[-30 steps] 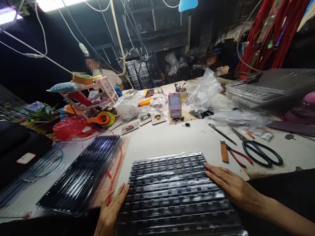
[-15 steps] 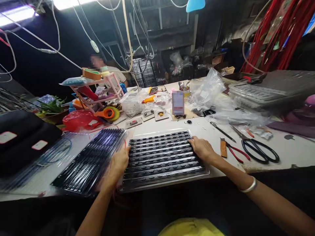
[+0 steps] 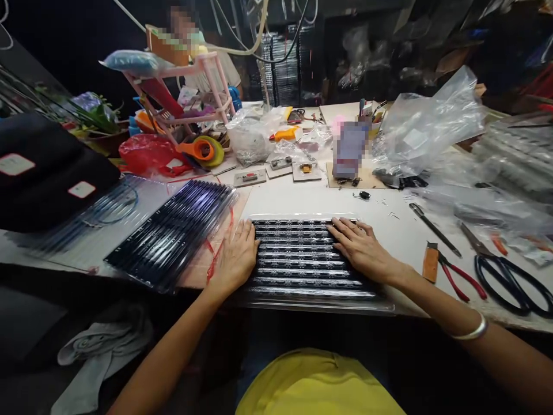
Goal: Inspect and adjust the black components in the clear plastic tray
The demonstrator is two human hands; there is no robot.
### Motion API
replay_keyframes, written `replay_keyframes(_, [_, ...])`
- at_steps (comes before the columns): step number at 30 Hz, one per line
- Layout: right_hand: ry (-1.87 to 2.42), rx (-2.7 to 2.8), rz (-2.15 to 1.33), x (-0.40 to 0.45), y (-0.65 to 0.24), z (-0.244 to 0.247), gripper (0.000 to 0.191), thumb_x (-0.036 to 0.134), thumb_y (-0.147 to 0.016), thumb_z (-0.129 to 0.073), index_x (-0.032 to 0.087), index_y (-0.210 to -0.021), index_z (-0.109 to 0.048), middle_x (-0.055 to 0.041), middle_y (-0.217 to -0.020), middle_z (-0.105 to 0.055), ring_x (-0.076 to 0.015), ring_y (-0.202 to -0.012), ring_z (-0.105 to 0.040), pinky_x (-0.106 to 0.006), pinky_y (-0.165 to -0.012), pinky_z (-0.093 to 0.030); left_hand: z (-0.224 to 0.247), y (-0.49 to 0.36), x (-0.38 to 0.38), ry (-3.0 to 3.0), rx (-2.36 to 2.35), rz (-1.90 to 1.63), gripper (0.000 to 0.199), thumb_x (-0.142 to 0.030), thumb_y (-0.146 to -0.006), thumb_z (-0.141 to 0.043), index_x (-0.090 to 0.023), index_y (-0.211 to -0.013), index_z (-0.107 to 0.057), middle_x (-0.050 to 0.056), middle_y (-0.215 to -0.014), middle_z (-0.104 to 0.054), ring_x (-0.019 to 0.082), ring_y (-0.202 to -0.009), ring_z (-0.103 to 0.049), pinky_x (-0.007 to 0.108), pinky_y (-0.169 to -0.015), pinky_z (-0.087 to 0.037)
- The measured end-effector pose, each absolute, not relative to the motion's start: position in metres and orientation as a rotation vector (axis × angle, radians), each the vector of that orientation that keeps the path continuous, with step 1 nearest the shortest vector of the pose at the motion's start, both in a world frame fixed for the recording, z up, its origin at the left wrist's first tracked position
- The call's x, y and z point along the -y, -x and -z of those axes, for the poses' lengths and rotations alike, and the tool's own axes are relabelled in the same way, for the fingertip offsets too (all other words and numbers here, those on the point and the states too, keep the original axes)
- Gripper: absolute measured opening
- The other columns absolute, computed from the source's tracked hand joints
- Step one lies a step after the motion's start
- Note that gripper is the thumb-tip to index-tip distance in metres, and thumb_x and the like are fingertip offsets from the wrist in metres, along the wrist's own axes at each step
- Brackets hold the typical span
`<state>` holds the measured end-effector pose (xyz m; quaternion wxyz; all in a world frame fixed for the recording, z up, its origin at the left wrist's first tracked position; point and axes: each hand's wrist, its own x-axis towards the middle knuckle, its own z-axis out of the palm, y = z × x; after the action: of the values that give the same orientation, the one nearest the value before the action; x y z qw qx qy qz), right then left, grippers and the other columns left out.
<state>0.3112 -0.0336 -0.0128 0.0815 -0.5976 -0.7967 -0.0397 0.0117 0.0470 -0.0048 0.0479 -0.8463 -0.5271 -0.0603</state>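
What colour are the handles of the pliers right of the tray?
Red, on the small metal pliers lying on the white table; head view.

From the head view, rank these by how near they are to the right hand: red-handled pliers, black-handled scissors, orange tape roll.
Measured from the right hand, which rests on the black tray:
1. Red-handled pliers, just to its right on the white table.
2. Black-handled scissors, farther right, beyond the pliers.
3. Orange tape roll, far off to the left, across the table.

1 head-worn view looks forward and down, close over the workbench (image 3: pixel 302 199).
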Motion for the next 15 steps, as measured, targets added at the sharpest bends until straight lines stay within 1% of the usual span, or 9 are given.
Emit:
replay_keyframes(2, [1.761, 2.433, 0.038, 0.021, -0.307, 0.014, 0.054, 0.043, -0.098, -0.022, 0.016, -0.142, -0.037, -0.0128, -0.151, -0.031, -0.0302, -0.140, -0.023, -0.048, -0.106, -0.025, 0.008, -0.017, -0.048, 2.632, 1.632, 0.166, 0.058, -0.041, -0.095, -0.035, -0.002, -0.138, -0.039, 0.022, -0.147, -0.035, 0.032, -0.138, -0.030, 0.047, -0.111, -0.027])
replay_keyframes(4, [1.767, 2.431, 0.037, 0.015, -0.302, 0.013, 0.059, 0.049, -0.097, -0.022, 0.016, -0.143, -0.036, -0.0132, -0.150, -0.033, -0.0311, -0.139, -0.024, -0.048, -0.106, -0.025, 0.009, -0.021, -0.047, 2.629, 1.661, 0.196, 0.064, -0.046, -0.093, -0.037, 0.000, -0.138, -0.039, 0.025, -0.147, -0.034, 0.034, -0.137, -0.031, 0.047, -0.110, -0.029])
replay_keyframes(7, [1.793, 2.375, 0.060, 0.012, -0.297, 0.010, 0.057, 0.050, -0.096, -0.023, 0.019, -0.142, -0.039, -0.0130, -0.143, -0.043, -0.0298, -0.131, -0.035, -0.048, -0.104, -0.027, 0.009, -0.026, -0.043, 2.601, 1.653, 0.262, 0.061, -0.045, -0.094, -0.038, -0.001, -0.135, -0.044, 0.025, -0.144, -0.039, 0.035, -0.135, -0.036, 0.046, -0.110, -0.029])
replay_keyframes(9, [1.813, 2.355, 0.025, 0.010, -0.297, 0.007, 0.055, 0.048, -0.097, -0.023, 0.021, -0.141, -0.041, -0.0127, -0.141, -0.045, -0.0291, -0.128, -0.038, -0.048, -0.103, -0.029, 0.008, -0.028, -0.042, 2.589, 1.666, 0.283, 0.059, -0.044, -0.094, -0.038, -0.001, -0.134, -0.046, 0.025, -0.143, -0.041, 0.035, -0.133, -0.038, 0.047, -0.109, -0.029])
replay_keyframes(12, [1.791, 2.394, -0.094, 0.010, -0.305, 0.005, 0.052, 0.044, -0.098, -0.022, 0.023, -0.142, -0.039, -0.0100, -0.146, -0.039, -0.0281, -0.135, -0.031, -0.048, -0.105, -0.028, 0.006, -0.021, -0.045, 2.642, 1.685, 0.306, 0.059, -0.044, -0.094, -0.037, -0.004, -0.137, -0.043, 0.022, -0.147, -0.036, 0.035, -0.137, -0.032, 0.049, -0.110, -0.027])
replay_keyframes(15, [1.777, 2.386, -0.138, 0.024, -0.320, 0.009, 0.050, 0.043, -0.098, -0.022, 0.026, -0.142, -0.038, -0.0074, -0.152, -0.031, -0.0266, -0.140, -0.023, -0.049, -0.110, -0.024, 0.005, 0.003, -0.045, 2.889, 1.642, 0.353, 0.059, -0.045, -0.093, -0.037, -0.012, -0.142, -0.037, 0.015, -0.153, -0.025, 0.029, -0.141, -0.023, 0.047, -0.113, -0.024])
